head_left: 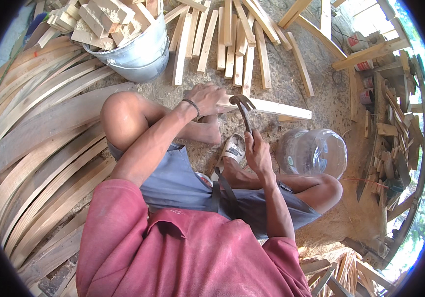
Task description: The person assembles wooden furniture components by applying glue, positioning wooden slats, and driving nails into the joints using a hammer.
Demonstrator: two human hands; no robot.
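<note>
My left hand (203,100), with a dark bracelet at its wrist, is closed around the left end of a pale wooden strip (287,109). The strip runs out to the right in front of my bent legs. In my right hand (260,155) is the handle of a claw hammer (245,115), fingers wrapped round it. The hammer's dark head is over the strip, just right of my left hand; whether it touches the wood I cannot tell. Any nail there is too small to make out. A sandal (234,148) is on one foot below the strip.
A metal bucket (140,63) full of wood blocks stands at the far left. Several loose strips (207,40) lie on the floor beyond the strip. Long boards (49,126) are stacked at left. A large clear plastic bottle (316,154) is by my right knee, with scrap wood (386,163) further right.
</note>
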